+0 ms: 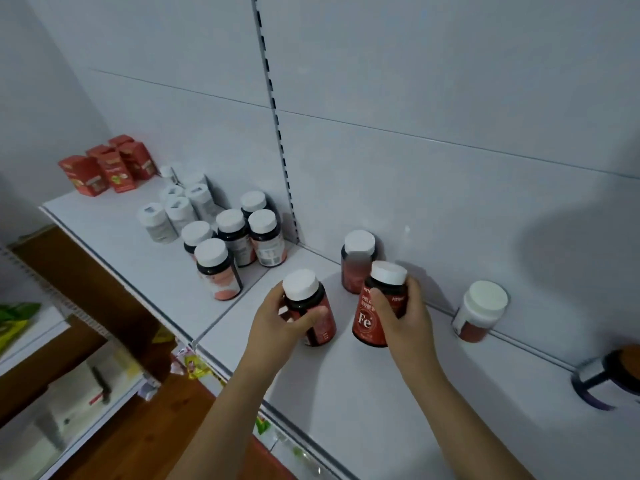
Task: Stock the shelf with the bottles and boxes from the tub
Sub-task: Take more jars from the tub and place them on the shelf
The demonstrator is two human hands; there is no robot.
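Now both hands grip bottles on the white metal shelf (363, 393). Fingers of the left hand (277, 318) curl round a dark white-capped bottle with a red label (310, 308). Just beside it, the right hand (403, 315) clasps a red-labelled "Fe" bottle with a white cap (375, 306), tilted slightly. A third red bottle (356, 261) stands behind them by the back wall.

Head cam, single view, looks fwd/down, close on shelf (363, 393) from front.

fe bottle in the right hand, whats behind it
Behind the Fe bottle stands another white-capped red bottle near the shelf's back panel. Its lower right side is covered.
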